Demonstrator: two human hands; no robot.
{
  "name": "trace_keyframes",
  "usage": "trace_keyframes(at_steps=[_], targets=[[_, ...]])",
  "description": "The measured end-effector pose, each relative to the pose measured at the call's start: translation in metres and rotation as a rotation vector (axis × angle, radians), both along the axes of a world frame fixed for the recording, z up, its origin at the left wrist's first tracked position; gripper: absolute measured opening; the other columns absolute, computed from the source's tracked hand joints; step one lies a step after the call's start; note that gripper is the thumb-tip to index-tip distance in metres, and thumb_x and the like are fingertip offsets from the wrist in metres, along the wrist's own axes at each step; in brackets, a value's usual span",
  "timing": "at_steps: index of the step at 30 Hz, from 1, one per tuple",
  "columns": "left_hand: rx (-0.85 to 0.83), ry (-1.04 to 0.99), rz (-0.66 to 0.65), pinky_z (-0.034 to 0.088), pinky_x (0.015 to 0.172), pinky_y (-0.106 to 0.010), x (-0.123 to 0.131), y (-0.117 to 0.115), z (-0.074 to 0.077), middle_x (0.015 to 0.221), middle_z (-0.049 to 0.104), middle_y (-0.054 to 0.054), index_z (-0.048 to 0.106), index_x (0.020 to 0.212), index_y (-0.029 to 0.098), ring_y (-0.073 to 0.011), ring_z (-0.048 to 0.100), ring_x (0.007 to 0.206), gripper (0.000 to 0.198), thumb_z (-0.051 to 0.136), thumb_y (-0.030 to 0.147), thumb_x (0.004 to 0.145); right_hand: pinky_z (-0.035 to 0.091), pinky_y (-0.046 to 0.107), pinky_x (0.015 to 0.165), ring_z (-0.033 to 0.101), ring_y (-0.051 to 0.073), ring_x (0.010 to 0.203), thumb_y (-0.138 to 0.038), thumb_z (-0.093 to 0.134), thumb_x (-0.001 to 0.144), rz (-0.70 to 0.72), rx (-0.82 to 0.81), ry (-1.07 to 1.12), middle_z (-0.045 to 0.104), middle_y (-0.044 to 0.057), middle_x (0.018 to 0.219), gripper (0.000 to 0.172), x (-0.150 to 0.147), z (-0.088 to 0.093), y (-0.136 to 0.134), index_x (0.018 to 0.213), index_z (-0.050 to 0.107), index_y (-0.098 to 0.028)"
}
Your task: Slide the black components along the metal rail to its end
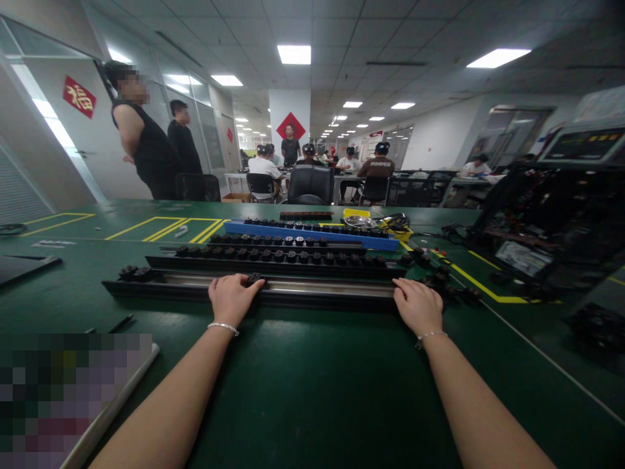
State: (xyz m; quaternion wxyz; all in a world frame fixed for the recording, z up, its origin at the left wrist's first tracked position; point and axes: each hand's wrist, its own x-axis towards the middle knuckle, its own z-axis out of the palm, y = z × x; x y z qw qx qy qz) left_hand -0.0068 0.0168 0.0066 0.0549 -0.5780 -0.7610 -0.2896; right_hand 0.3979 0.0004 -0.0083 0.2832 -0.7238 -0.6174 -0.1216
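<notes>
A long black channel with a shiny metal strip inside (325, 286) lies crosswise on the green table in front of me. My left hand (230, 298) is closed at its left-middle part, thumb and fingers around a small black block (254, 279) in the channel. Over at the right end, my right hand (418, 307) grips the channel's edge, its fingertips partly hidden. More small black pieces (137, 273) sit at the channel's left end. Just behind lies another black channel (293, 266) with a row of round black parts along it.
Farther back are a blue rail (342, 236) lined with black parts and a yellow tray (398, 229) with cables. Loose black parts (442, 281) lie to the right, near an open dark equipment frame (527, 221). A pixelated sheet (73, 397) is front left. People stand and sit beyond.
</notes>
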Motion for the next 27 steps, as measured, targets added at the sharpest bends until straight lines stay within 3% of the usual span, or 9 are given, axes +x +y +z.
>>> trace_keyframes(at_steps=[27], targets=[[0.068, -0.009, -0.073, 0.027, 0.102, -0.045, 0.0078, -0.0026, -0.0007, 0.091, 0.072, -0.006, 0.072, 0.081, 0.023, -0.0275, 0.057, 0.104, 0.038, 0.056, 0.057, 0.076, 0.029, 0.044, 0.100, 0.050, 0.022, 0.117, -0.032, 0.035, 0.087, 0.005, -0.006, 0.000, 0.063, 0.003, 0.123, 0.040, 0.0010, -0.0016, 0.0004, 0.110, 0.067, -0.025]])
